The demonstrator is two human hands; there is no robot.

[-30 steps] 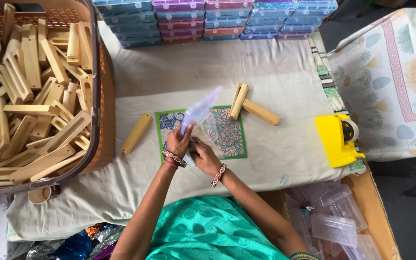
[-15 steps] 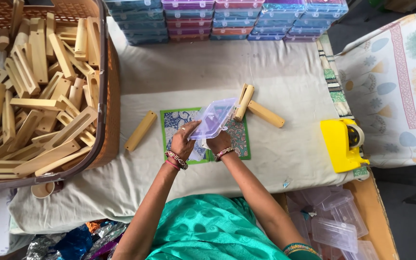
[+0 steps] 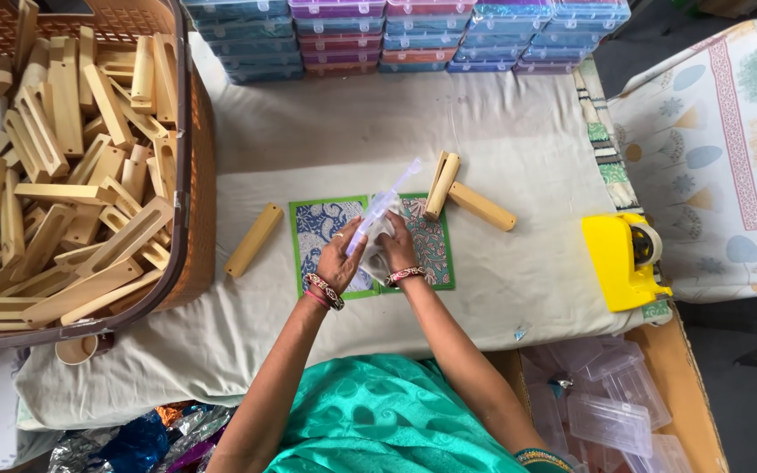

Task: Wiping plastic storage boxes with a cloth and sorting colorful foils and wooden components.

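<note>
Item held: clear plastic bag (image 3: 381, 213), slim, tilted up and away from the person, gripped at its lower end by both hands.

Left hand (image 3: 339, 261): fingers closed on the bag's left side; beaded bangles at the wrist.

Right hand (image 3: 396, 250): fingers curled shut around the bag's lower right part, bangle at the wrist. What is inside the bag cannot be told.

Directly beneath the fingers: green-bordered patterned card (image 3: 321, 229), flat on the table (image 3: 519, 149), which is covered in pale cloth.

Just beyond the right fingers: two wooden blocks (image 3: 442, 184), touching at one end in a V.

Left of the left fingers, apart from the card: single wooden block (image 3: 254, 239), lying diagonally.

Far left: brown basket (image 3: 193, 188) heaped with slotted wooden pieces; its rim stands near the single block.

Far right, by the table edge: yellow tape dispenser (image 3: 622, 261).

Far edge of the table: stacked coloured plastic boxes (image 3: 405, 31).

Open room: bare cloth between card and dispenser, and between the blocks and the stacked boxes.
</note>
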